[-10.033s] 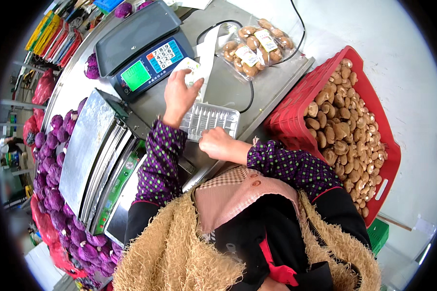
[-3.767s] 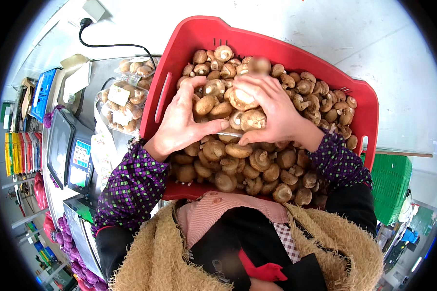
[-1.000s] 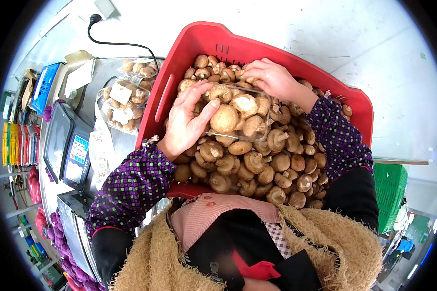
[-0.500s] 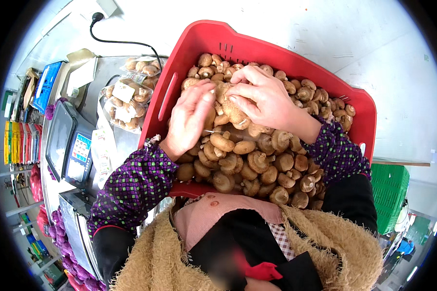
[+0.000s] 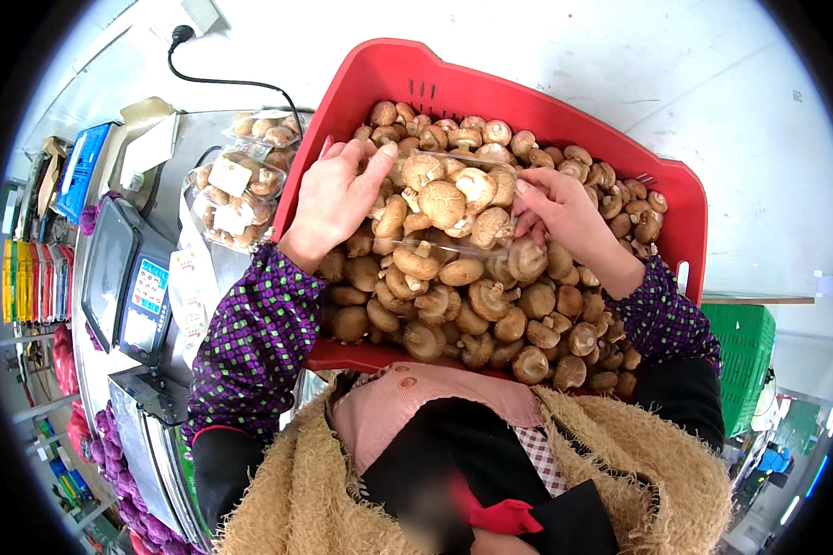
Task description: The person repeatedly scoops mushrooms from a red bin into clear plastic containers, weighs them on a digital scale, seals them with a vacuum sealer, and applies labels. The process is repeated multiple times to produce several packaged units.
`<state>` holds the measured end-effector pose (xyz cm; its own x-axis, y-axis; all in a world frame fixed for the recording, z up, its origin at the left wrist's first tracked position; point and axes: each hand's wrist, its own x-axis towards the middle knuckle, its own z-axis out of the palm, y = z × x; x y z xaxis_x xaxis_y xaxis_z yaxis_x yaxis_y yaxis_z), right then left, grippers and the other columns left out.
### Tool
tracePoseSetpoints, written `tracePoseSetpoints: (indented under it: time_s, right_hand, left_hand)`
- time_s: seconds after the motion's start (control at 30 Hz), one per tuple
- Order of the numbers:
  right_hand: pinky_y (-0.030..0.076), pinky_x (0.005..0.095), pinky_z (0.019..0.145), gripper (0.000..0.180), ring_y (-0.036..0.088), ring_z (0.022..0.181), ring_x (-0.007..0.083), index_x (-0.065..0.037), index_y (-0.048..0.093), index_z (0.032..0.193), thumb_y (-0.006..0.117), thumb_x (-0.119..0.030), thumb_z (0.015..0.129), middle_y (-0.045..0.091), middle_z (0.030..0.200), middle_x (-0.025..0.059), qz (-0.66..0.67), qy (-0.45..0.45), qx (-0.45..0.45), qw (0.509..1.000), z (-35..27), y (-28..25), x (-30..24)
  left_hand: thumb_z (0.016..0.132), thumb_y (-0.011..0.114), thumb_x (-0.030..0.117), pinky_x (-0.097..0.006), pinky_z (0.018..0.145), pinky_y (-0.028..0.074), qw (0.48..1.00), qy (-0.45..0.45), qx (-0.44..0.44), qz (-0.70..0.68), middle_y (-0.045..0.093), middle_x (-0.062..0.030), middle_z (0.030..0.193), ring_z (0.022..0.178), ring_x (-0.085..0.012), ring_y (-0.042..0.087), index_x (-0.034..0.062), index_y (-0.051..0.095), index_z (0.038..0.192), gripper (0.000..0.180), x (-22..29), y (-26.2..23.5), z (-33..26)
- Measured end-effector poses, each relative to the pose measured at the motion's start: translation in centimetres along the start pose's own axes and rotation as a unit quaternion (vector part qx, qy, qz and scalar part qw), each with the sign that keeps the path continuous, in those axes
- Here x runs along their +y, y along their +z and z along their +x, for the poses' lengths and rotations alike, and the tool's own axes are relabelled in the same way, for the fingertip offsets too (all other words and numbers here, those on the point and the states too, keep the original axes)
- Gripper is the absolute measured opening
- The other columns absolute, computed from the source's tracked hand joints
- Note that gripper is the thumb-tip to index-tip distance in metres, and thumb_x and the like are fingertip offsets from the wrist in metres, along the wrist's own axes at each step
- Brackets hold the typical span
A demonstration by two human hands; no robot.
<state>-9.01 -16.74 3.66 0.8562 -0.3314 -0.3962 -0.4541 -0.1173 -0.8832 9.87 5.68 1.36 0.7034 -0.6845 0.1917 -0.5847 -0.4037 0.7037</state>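
Observation:
A clear plastic tray [image 5: 504, 176] heaped with brown shiitake mushrooms sits on the loose mushrooms [image 5: 491, 305] filling a large red crate [image 5: 546, 102]. My left hand [image 5: 336, 196] grips the tray's left end, thumb along its upper corner; its other fingers are partly hidden. At the opposite end, my right hand [image 5: 569, 215] holds the rim between its thumb and curled fingers. Caps and pale stems show in the heap between my hands. Much of the tray's lower part is hard to make out against the mushrooms beneath.
Left of the crate, packed mushroom bags [image 5: 236, 194] lie on a grey counter beside a weighing scale [image 5: 134, 277]. A black plug and cable [image 5: 236, 81] run above them. To the right stands a green crate [image 5: 739, 365]. Purple net bags [image 5: 120, 453] hang at lower left.
My hands have moved apart from the top of the heap to the tray's two ends. The mushrooms in the tray are now uncovered.

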Motion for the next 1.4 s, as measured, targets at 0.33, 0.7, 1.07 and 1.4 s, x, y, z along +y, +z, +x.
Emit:
tracePoseSetpoints:
  time_s: [0.33, 0.7, 1.07, 1.4]
  right_hand:
    - [0.049, 0.0239, 0.049, 0.033, 0.062, 0.059, 0.0141, 0.011, 0.050, 0.112, 0.058, 0.003, 0.081, 0.063, 0.080, 0.0102, 0.071, -0.015, 0.021, 0.997, 0.9, 0.2, -0.1]
    - [0.045, 0.0207, 0.042, 0.019, 0.058, 0.051, 0.0096, 0.007, 0.062, 0.096, 0.059, 0.002, 0.077, 0.064, 0.070, 0.0062, 0.050, -0.062, 0.010, 0.997, 0.8, 0.8, -8.4]
    - [0.043, 0.0219, 0.046, 0.023, 0.059, 0.056, 0.0138, 0.008, 0.062, 0.103, 0.059, -0.003, 0.083, 0.064, 0.074, 0.0102, 0.006, -0.102, -0.198, 0.975, 10.2, 25.2, -17.7]
    - [0.042, 0.0262, 0.043, 0.041, 0.061, 0.061, 0.0176, 0.003, 0.055, 0.122, 0.053, 0.002, 0.081, 0.064, 0.090, 0.0117, -0.106, -0.113, -0.257, 0.954, 22.4, 58.8, -20.5]
  left_hand:
    - [0.095, 0.048, 0.048, -0.038, 0.085, 0.048, 0.989, -0.109, -0.080, -0.053, 0.068, -0.0208, 0.089, 0.092, -0.0311, 0.066, -0.0012, 0.066, 0.109, 0.054, -0.4, -1.1, 0.0]
    - [0.096, 0.053, 0.043, -0.024, 0.057, 0.043, 0.938, -0.193, -0.008, -0.288, 0.065, -0.0067, 0.085, 0.067, -0.0085, 0.055, -0.0064, 0.066, 0.104, 0.052, 1.7, -7.4, -1.6]
    - [0.093, 0.053, 0.051, -0.025, 0.051, 0.041, 0.899, -0.249, 0.220, -0.286, 0.065, -0.0124, 0.099, 0.060, -0.0113, 0.053, -0.0109, 0.062, 0.109, 0.064, -11.8, -24.8, -16.1]
    - [0.092, 0.052, 0.053, -0.028, 0.051, 0.037, 0.821, -0.386, 0.349, -0.233, 0.064, -0.0085, 0.105, 0.063, -0.0127, 0.051, -0.0077, 0.063, 0.110, 0.065, -34.5, -38.3, -26.0]
